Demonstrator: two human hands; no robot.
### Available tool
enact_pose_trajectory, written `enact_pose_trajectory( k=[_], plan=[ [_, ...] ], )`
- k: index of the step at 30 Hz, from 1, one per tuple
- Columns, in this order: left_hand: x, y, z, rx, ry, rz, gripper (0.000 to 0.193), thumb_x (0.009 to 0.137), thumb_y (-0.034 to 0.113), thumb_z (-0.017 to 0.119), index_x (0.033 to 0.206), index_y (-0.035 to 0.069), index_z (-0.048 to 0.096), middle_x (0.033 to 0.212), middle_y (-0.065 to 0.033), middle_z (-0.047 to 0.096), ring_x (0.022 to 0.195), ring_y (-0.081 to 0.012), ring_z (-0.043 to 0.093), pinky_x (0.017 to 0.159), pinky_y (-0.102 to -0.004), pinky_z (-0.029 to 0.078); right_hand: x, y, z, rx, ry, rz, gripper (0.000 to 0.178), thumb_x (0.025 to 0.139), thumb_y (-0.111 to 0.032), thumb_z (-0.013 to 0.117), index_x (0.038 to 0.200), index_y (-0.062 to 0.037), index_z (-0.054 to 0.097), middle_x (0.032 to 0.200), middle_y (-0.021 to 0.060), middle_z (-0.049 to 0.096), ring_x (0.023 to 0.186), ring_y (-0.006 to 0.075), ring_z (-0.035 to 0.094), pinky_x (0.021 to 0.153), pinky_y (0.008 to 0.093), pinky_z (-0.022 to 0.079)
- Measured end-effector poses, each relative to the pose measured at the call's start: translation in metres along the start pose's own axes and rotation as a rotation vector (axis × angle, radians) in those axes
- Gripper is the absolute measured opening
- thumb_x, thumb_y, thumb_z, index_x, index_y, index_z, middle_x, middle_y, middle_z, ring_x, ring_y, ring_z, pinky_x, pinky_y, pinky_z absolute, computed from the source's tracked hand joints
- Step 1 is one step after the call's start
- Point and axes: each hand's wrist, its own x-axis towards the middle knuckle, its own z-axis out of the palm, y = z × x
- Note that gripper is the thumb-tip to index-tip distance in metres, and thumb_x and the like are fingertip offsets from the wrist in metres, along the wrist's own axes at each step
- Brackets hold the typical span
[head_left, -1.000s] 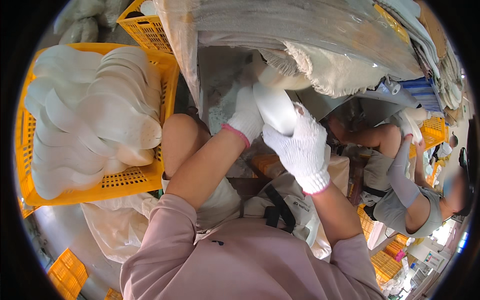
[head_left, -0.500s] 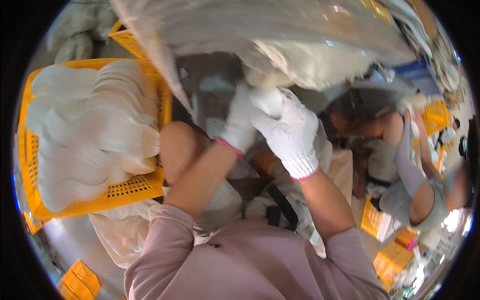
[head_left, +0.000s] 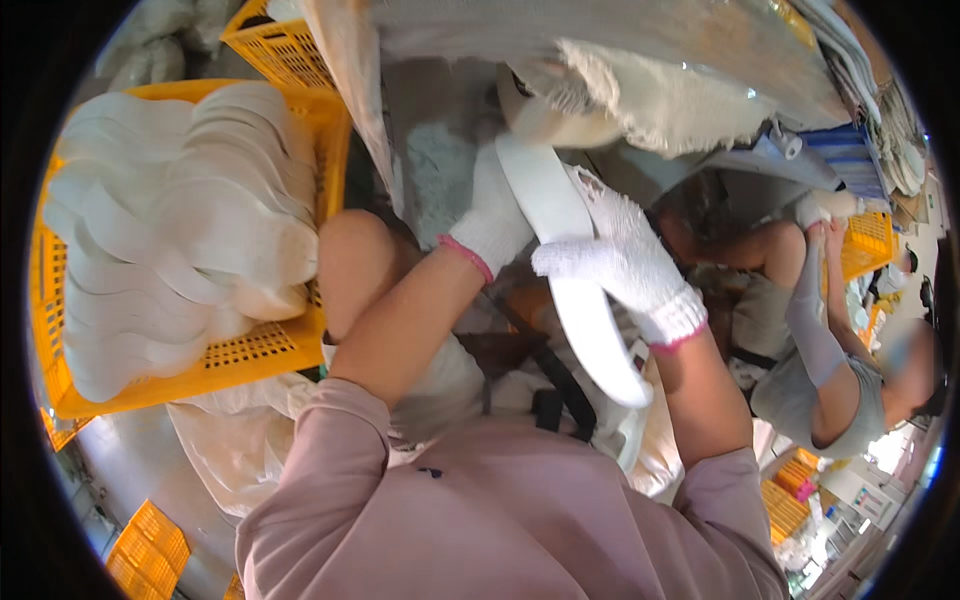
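A long, curved white piece shaped like a shoe sole is held slantwise in front of me, its upper end close to a pale rounded wheel-like part. My right hand, in a white knit glove, is closed around the middle of the sole. My left hand, gloved alike, is against the upper end from the left; its fingers are partly hidden behind the sole. To my left, a yellow plastic crate holds a heap of similar white soles.
Grey sheeting with a frayed cloth hangs over the work spot. Another yellow crate stands behind the full one. At the right a co-worker sits, hands raised near a yellow crate. My bare knee is beside the left crate.
My right hand has moved right and slightly down, and the sole now extends downward below it. My left hand has shifted slightly up. The view has tilted slightly.
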Motion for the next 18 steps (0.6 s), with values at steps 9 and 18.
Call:
enact_pose_trajectory(
  k=[9,18],
  plan=[
    [-0.024,0.007,0.029,-0.208,0.09,0.042,0.04,0.111,0.037,0.047,0.118,0.003,0.066,0.11,-0.0111,0.073,0.1,-0.0248,0.073,0.093,-0.0409,0.059,-0.031,0.005,0.031,0.04,-0.014,-0.029,0.058,0.094,-0.01,0.073,0.149,-0.0014,0.055,0.131,0.0094,0.067,0.12,0.0219,0.065,0.102,0.0379,0.053],
    [0.0,0.015,0.012,-0.12,0.23,-0.053,0.045,0.115,0.046,0.044,0.113,0.006,0.066,0.11,-0.0078,0.071,0.102,-0.0208,0.071,0.095,-0.0387,0.057,0.018,-0.004,0.004,0.061,-0.09,0.034,0.03,0.092,-0.016,0.078,0.117,-0.0015,0.068,0.098,0.0074,0.071,0.085,0.019,0.067,0.076,0.0355,0.053]
  ],
)
